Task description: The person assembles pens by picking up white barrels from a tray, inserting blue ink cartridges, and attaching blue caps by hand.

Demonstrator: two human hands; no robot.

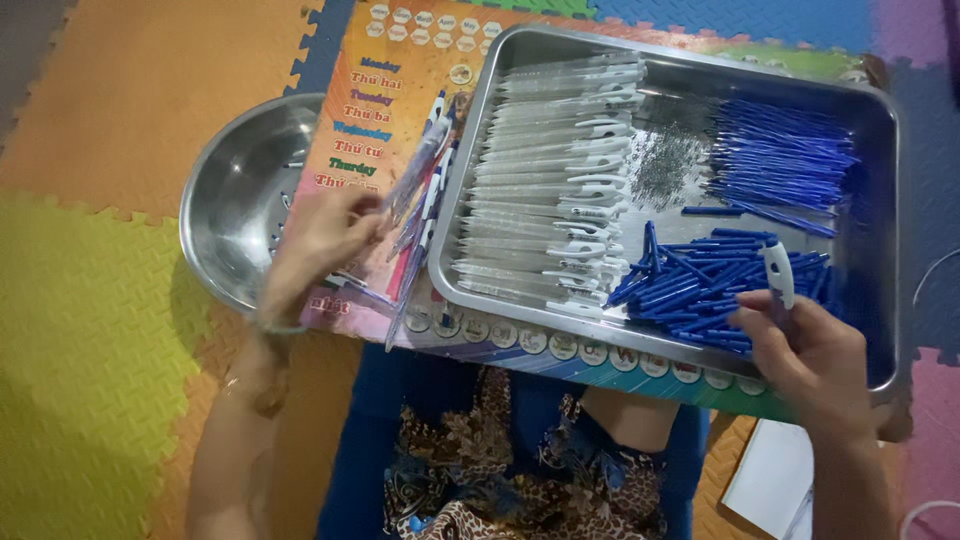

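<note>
While the right hand (812, 352) pinches a white-clipped blue plastic pen (778, 278) at the rectangular steel tray's (880, 130) near right corner, the left hand (325, 238) grips finished pens (425, 175) beside its left edge. Light, stiff and probably slippery, the pen is best held mid-barrel.

Silver tray (880, 110); blue refills (780, 155); clear-white pen barrels (545, 190); orange-yellow foam mat (110, 180).

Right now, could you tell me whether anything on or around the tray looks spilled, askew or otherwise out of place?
Nothing looks spilled or damaged. The metal tray keeps its parts sorted: clear barrels, blue refills, a patch of tiny springs. The only loose spot is a heap of finished pens lying criss-cross on the board beside the left hand.
</note>
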